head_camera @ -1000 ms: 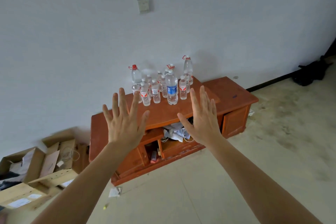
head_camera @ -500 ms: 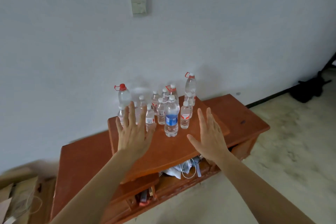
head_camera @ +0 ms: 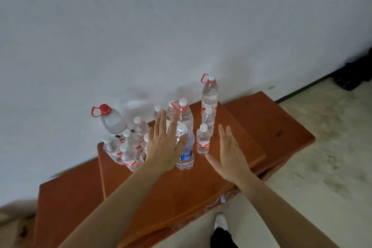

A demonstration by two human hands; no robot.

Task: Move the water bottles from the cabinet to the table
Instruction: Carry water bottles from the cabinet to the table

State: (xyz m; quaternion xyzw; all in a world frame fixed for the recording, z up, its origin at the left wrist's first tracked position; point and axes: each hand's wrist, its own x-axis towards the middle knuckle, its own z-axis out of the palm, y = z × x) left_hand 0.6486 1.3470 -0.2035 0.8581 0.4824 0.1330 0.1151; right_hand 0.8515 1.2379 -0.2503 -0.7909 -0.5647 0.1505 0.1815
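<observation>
soft, even, dim-ish light; no glare; faint shadows of bottles [head_camera: 182, 127] on wall [head_camera: 181, 26]; slight motion blur; wide-angle bending at edges

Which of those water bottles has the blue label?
The front-centre bottle, partly behind the left hand; the small bottles around it carry red-and-white labels.

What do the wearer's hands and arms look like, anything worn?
Left hand and right hand are bare: no gloves, rings, watch or wristbands visible. Left forearm and right forearm are uncovered to the frame edge; no sleeve, markings or cables show.
</observation>
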